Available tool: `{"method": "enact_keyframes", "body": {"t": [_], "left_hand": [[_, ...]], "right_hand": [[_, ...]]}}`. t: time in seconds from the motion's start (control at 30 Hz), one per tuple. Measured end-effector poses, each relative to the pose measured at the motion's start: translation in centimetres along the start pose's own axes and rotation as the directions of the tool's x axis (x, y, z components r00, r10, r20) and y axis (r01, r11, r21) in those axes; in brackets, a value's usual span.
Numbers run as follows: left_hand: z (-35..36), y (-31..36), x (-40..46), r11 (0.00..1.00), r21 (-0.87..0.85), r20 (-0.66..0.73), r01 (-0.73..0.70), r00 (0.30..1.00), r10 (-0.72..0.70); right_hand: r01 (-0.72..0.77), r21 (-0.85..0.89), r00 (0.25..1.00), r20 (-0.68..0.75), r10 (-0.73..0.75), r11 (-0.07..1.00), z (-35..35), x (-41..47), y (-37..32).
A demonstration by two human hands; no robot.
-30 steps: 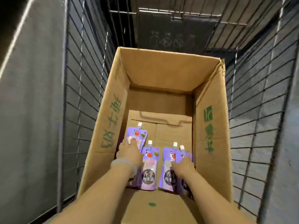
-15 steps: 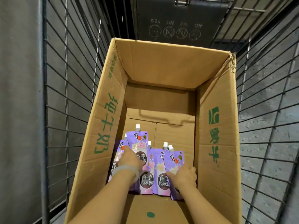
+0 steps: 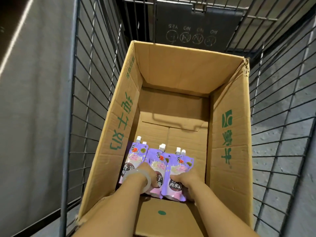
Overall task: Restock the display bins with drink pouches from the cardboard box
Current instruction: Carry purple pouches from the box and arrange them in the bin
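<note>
Down inside the cardboard box [image 3: 227,134], at its near end, the drink pouches [image 3: 180,165] stood in a tight bunch — purple spouted packs with white caps, their printed faces turned up toward the head camera. Five caps showed above the bunch; how many pouches lay behind the front ones could not be told. The box sat in a wire cart [image 3: 95,82], its flaps open and green printing on the inner walls; a small green dot marked the near flap.

From the head view, both bare forearms reached down into the box. The left hand [image 3: 147,175], with a pale bangle [image 3: 136,177] on its wrist, had its grip curled round the lower part of the left and middle pouches, fingers wrapped over their fronts. The right hand [image 3: 185,178] gripped the rightmost pouch near its base, fingers bent over the dark round label. The two hands lay close beside each other, each on its own side of the bunch, and the pouches between them overlapped edge to edge.

Beyond the pouches the box floor was plain brown card, with a folded inner flap across it. At the far end of the cart hung a dark panel [image 3: 196,31] with faint round symbols and small lettering, seen upside down. Grey floor [image 3: 25,117] showed through the wire on either side.
</note>
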State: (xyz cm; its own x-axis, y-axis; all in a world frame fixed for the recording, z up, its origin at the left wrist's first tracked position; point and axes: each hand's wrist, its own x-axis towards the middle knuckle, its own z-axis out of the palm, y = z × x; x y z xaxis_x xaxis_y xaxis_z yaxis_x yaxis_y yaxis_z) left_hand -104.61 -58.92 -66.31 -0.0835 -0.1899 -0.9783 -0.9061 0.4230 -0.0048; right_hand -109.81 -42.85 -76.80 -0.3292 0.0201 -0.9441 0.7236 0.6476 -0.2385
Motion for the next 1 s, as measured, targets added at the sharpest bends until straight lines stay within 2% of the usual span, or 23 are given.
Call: {"method": "enact_keyframes", "body": {"t": [0.07,0.1,0.17,0.23,0.33,0.43,0.5,0.6,0.8,1.0], "left_hand": [[-0.5,-0.1,-1.3,0.998,0.044,0.004,-0.044,0.999,0.044],[-0.6,-0.2,-2.1,0.998,-0.007,-0.024,-0.069,0.997,0.069],[-0.6,-0.6,-3.3,0.969,-0.229,-0.079,-0.093,0.994,0.076],[-0.9,-1.5,-5.1,0.905,-0.386,-0.152,-0.179,0.98,0.129],[-1.2,-2.7,-8.2,0.751,-0.566,-0.282,-0.339,0.936,0.21],[-1.1,-3.6,-12.7,0.498,-0.703,-0.42,-0.507,0.862,0.284],[-0.7,-4.1,-16.0,0.342,-0.713,-0.522,-0.613,0.789,0.324],[0.0,-5.5,-21.3,0.184,-0.686,-0.609,-0.704,0.693,0.385],[1.7,-9.1,-31.9,0.061,-0.55,-0.745,-0.833,0.522,0.415],[4.7,-12.4,-41.2,-0.033,-0.414,-0.872,-0.91,0.386,0.302]], "right_hand": [[-0.026,0.037,0.998,0.056,0.024,0.999,-0.2,-5.3,-3.0],[-0.004,0.043,0.996,0.085,0.0,0.999,-0.4,-7.0,-3.8],[0.099,0.036,0.987,0.12,-0.102,0.994,-0.9,-8.9,-4.8],[0.226,0.017,0.965,0.132,-0.226,0.974,-1.4,-11.5,-6.0],[0.398,0.043,0.905,0.141,-0.4,0.916,-2.7,-15.9,-8.1],[0.545,0.098,0.82,0.143,-0.554,0.833,-4.0,-21.1,-9.2],[0.629,0.175,0.743,0.151,-0.652,0.757,-4.9,-25.2,-9.3],[0.727,0.232,0.625,0.166,-0.762,0.647,-6.0,-31.1,-8.7],[0.848,0.206,0.449,0.213,-0.868,0.489,-7.2,-41.7,-7.0],[0.917,0.215,0.272,0.28,-0.921,0.337,-8.1,-50.9,-5.5]]}}
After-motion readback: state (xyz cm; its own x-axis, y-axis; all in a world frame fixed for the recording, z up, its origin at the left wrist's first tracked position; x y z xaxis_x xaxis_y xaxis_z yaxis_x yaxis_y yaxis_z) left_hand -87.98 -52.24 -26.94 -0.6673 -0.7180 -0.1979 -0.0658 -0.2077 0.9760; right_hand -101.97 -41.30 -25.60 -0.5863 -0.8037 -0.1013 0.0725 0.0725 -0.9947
